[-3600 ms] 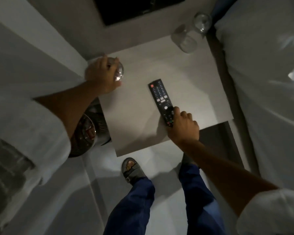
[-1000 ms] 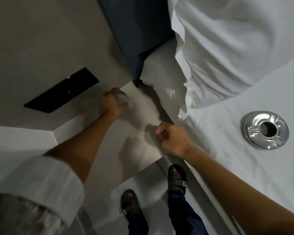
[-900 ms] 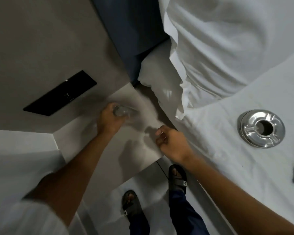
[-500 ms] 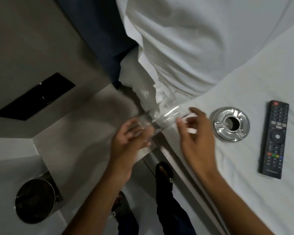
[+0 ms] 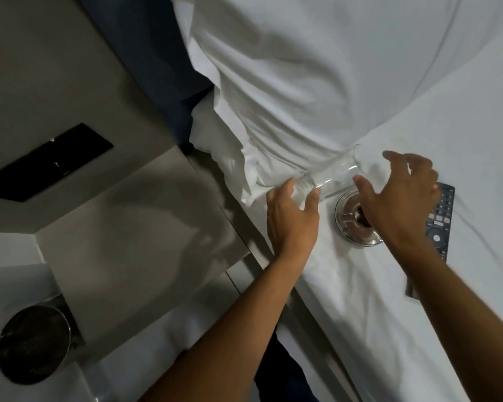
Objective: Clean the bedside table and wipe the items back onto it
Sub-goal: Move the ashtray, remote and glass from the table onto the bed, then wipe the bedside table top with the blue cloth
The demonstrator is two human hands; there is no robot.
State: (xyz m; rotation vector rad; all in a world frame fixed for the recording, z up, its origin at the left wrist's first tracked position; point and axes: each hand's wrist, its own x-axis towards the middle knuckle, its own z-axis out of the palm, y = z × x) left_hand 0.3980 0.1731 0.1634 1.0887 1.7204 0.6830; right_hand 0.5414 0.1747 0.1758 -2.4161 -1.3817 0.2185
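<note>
Grey bedside table beside white bed

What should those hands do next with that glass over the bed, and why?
Probably lower the clear glass onto the bed sheet beside the ashtray and let go. The left hand grips its base, it lies tilted above the sheet, and the ashtray and remote already rest there.

I see a clear drinking glass tipped on its side over the white bed sheet, at the pillow's lower edge. A round metal ashtray sits flat on the sheet just below it; a black remote control lies beside that. The grey bedside table top is bare.
</note>
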